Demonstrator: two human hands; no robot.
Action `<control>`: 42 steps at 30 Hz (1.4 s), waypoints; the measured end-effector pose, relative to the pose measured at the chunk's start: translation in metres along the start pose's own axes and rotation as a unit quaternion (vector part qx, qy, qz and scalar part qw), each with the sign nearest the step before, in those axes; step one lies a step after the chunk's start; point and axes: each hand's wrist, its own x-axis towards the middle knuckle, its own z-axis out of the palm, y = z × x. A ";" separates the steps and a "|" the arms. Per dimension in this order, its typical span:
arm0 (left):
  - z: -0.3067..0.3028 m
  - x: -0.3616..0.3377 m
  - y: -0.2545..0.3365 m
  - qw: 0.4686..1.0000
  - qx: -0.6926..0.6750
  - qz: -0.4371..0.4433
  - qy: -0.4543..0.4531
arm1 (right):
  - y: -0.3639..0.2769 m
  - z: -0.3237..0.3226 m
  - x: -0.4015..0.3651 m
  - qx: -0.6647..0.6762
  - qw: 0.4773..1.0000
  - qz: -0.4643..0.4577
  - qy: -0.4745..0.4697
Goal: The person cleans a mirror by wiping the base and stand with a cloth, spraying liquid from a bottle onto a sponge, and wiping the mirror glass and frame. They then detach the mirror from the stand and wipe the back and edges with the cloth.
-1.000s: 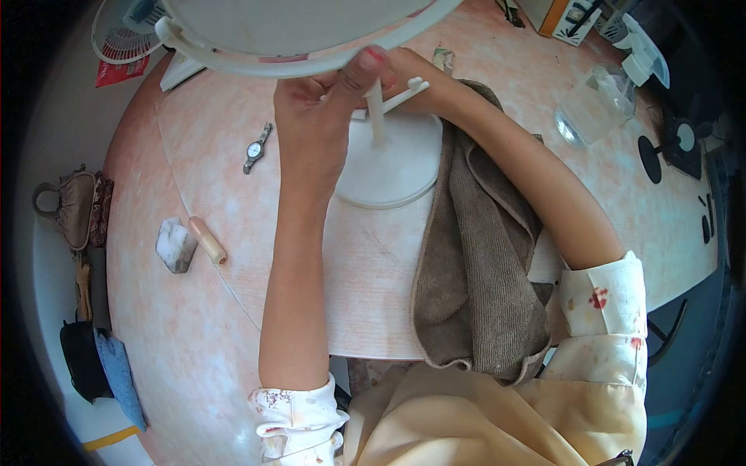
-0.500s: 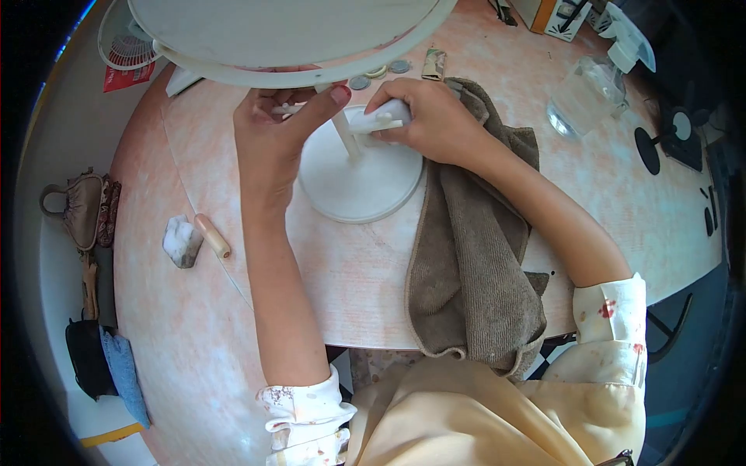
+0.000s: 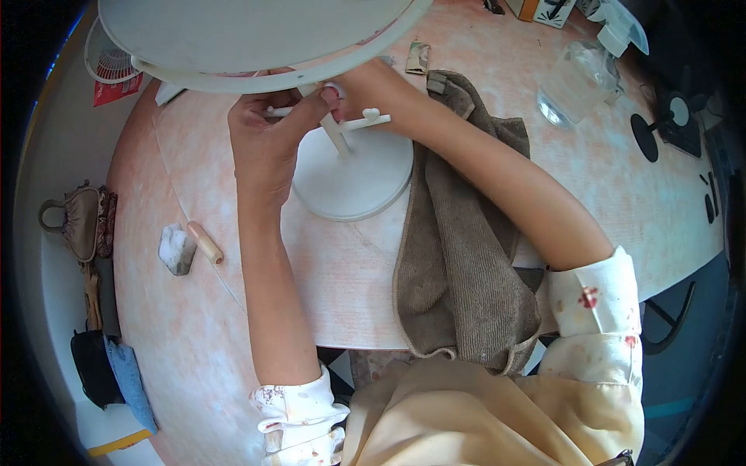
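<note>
A white stand with a round base [image 3: 357, 182], an upright post [image 3: 334, 133] and a crossbar [image 3: 365, 123] with a heart-shaped tip stands on the table. Above it, a large white-rimmed round panel [image 3: 256, 39], seemingly a mirror seen from behind, tilts over my hands. My left hand [image 3: 272, 132] is closed around the post and the crossbar's left side, thumb in front. Behind the post, under the panel's rim, my right hand [image 3: 369, 89] reaches across; its fingers are mostly hidden. A bit of a soft white piece [image 3: 337, 88] shows by my left thumb.
A brown towel [image 3: 458, 256] lies right of the base. Further right stand a clear spray bottle [image 3: 571, 85] and a small black stand [image 3: 645, 136]. At left lie a white-grey lump [image 3: 177, 248] and a pinkish tube [image 3: 204, 242]. A small patterned packet [image 3: 417, 58] lies behind.
My right hand, with the soft white piece, has left the crossbar's right arm and moved up and left behind the post. My left hand keeps its hold. The view has shifted slightly.
</note>
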 end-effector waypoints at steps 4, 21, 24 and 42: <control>-0.003 -0.001 0.000 0.999 0.016 -0.008 0.032 | 0.007 -0.011 0.003 -0.043 0.997 -0.030 -0.049; -0.003 0.002 -0.003 0.999 0.033 0.005 0.004 | -0.008 -0.058 -0.020 0.026 0.964 0.066 -0.255; -0.004 0.003 -0.003 0.999 0.045 0.011 -0.003 | 0.008 -0.039 -0.009 -0.008 0.977 0.014 -0.211; 0.002 0.003 -0.002 0.999 0.052 0.012 0.003 | 0.013 -0.006 0.003 0.022 0.997 -0.063 -0.036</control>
